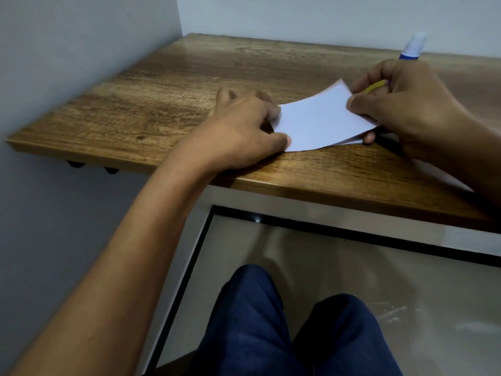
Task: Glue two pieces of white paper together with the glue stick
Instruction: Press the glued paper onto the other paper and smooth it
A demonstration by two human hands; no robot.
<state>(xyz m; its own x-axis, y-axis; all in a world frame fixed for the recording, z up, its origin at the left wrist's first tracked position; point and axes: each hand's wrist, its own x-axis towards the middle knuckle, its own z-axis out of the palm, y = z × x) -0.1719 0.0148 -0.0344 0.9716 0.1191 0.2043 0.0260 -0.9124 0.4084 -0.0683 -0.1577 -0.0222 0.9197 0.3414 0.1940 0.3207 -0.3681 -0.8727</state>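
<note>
Two white paper pieces lie stacked on the wooden desk (pixel 151 99). The upper paper (pixel 320 120) curves upward at its right end, and a strip of the lower paper (pixel 349 142) shows beneath its right edge. My left hand (pixel 244 128) pinches the papers' left edge against the desk. My right hand (pixel 406 104) grips the right edge of the upper paper with thumb and fingers. The same hand also holds the glue stick (pixel 413 48), blue with a white cap, which sticks up behind the knuckles; a yellow part shows between the fingers.
The desk is a wall-mounted wooden shelf in a corner, with a grey wall on the left and behind. Its front edge (pixel 325 191) runs diagonally near my wrists. Below are my knees (pixel 271 321) in dark blue trousers and a tiled floor.
</note>
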